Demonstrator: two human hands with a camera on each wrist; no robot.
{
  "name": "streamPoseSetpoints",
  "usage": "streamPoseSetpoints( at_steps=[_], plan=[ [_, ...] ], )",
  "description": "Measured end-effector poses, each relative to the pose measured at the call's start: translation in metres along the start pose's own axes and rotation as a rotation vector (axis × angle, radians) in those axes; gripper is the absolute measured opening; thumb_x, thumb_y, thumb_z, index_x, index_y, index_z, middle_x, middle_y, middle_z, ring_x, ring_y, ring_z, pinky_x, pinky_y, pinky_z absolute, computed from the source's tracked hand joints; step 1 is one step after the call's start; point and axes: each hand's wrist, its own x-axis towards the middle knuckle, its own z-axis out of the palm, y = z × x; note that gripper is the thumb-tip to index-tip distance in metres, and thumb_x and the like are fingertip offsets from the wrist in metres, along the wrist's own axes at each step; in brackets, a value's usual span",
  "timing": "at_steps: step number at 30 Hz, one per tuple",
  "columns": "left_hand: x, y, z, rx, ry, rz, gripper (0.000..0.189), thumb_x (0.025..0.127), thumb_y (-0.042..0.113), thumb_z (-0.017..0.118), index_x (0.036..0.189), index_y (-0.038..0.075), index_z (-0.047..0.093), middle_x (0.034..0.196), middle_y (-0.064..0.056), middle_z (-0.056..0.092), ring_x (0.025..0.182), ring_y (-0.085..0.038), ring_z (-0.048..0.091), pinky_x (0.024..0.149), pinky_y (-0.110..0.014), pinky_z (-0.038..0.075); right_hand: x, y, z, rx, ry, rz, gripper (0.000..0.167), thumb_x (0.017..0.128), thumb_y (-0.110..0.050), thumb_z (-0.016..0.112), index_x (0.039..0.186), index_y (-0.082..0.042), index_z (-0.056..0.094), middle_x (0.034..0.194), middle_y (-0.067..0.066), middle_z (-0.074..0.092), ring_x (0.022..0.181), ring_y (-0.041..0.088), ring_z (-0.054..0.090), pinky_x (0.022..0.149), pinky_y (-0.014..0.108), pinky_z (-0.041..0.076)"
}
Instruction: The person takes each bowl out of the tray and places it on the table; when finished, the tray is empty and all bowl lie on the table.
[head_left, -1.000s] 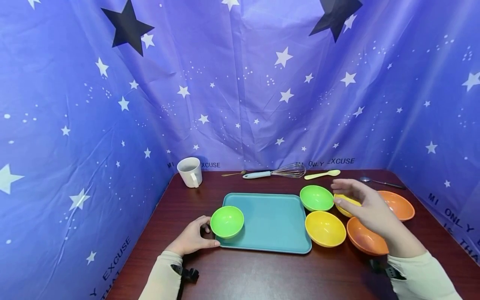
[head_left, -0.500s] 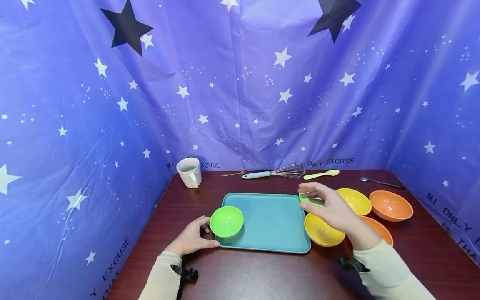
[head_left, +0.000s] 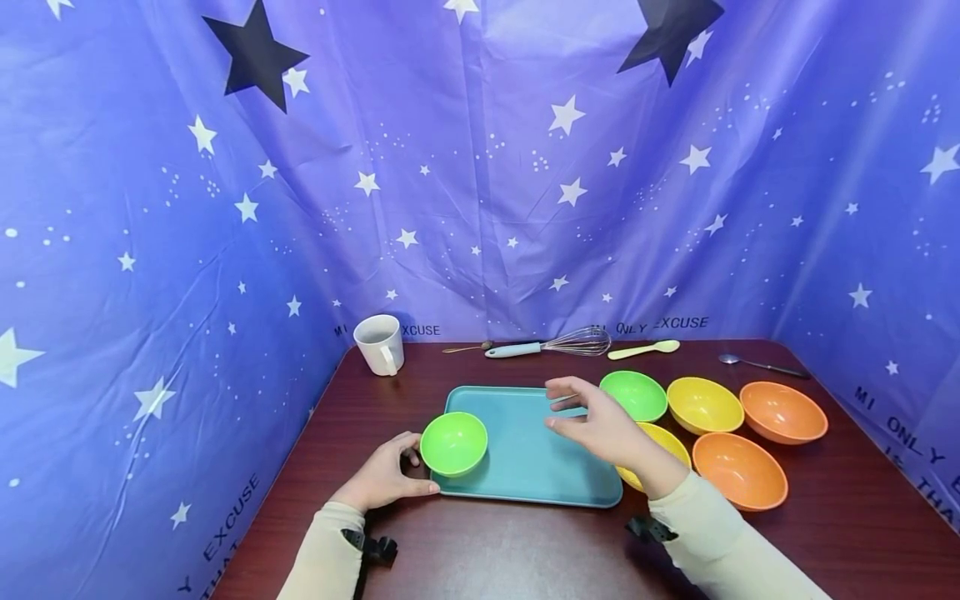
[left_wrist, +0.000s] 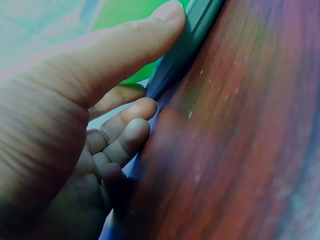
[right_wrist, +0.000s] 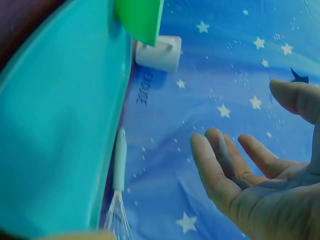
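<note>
My left hand (head_left: 384,475) rests at the near left corner of the teal tray (head_left: 543,454), beside a green bowl (head_left: 453,443) on it. In the left wrist view, its thumb (left_wrist: 130,45) lies along the tray rim (left_wrist: 197,22), while the other fingers bend loosely beside the corner. Over the tray's right part, my right hand (head_left: 600,427) hovers with parted fingers and nothing between them. Its forearm partly covers a yellow bowl (head_left: 663,437) at the tray's right edge. The right wrist view shows the right fingers (right_wrist: 212,167) spread apart.
Right of the tray stand another green bowl (head_left: 633,397), a second yellow bowl (head_left: 705,406) and two orange bowls (head_left: 741,471). Along the back lie a whisk (head_left: 551,343), a pale yellow spoon (head_left: 645,350) and a metal spoon (head_left: 761,364). A white mug (head_left: 378,343) stands back left.
My right hand has moved left from above the right-hand bowls to over the tray, uncovering the yellow and orange bowls. My left hand and the bowl beside it have stayed in place.
</note>
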Motion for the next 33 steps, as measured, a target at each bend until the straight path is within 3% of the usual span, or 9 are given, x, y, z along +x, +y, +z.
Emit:
streamPoseSetpoints(
  at_steps=[12, 20, 33],
  plan=[
    [0.000, -0.002, 0.000, 0.000, -0.003, 0.008, 0.061, 0.074, 0.046, 0.096, 0.122, 0.024, 0.067, 0.102, 0.009, 0.062, 0.092, -0.012, 0.059, 0.080, -0.028, 0.052, 0.028, 0.002, 0.053, -0.040, -0.044, 0.071, 0.050, 0.097, -0.021, 0.077, 0.142, -0.009, 0.059, 0.133, 0.010, 0.066, 0.115, 0.025, 0.067, 0.088, 0.040, 0.056],
    [0.000, 0.000, 0.000, 0.005, 0.006, 0.013, 0.060, 0.074, 0.043, 0.096, 0.122, 0.021, 0.068, 0.102, 0.008, 0.062, 0.092, -0.013, 0.060, 0.080, -0.028, 0.052, 0.045, 0.011, 0.079, 0.004, -0.087, 0.103, 0.050, 0.096, -0.015, 0.076, 0.141, -0.001, 0.058, 0.133, 0.022, 0.064, 0.116, 0.031, 0.067, 0.086, 0.039, 0.057],
    [0.001, 0.000, -0.001, 0.002, -0.004, -0.007, 0.062, 0.073, 0.046, 0.096, 0.122, 0.023, 0.067, 0.102, 0.009, 0.062, 0.092, -0.012, 0.059, 0.081, -0.029, 0.052, 0.057, 0.023, 0.093, 0.222, -0.153, 0.223, 0.055, 0.101, -0.014, 0.069, 0.148, 0.007, 0.050, 0.137, 0.026, 0.056, 0.109, 0.029, 0.066, 0.085, 0.044, 0.061]
  ],
)
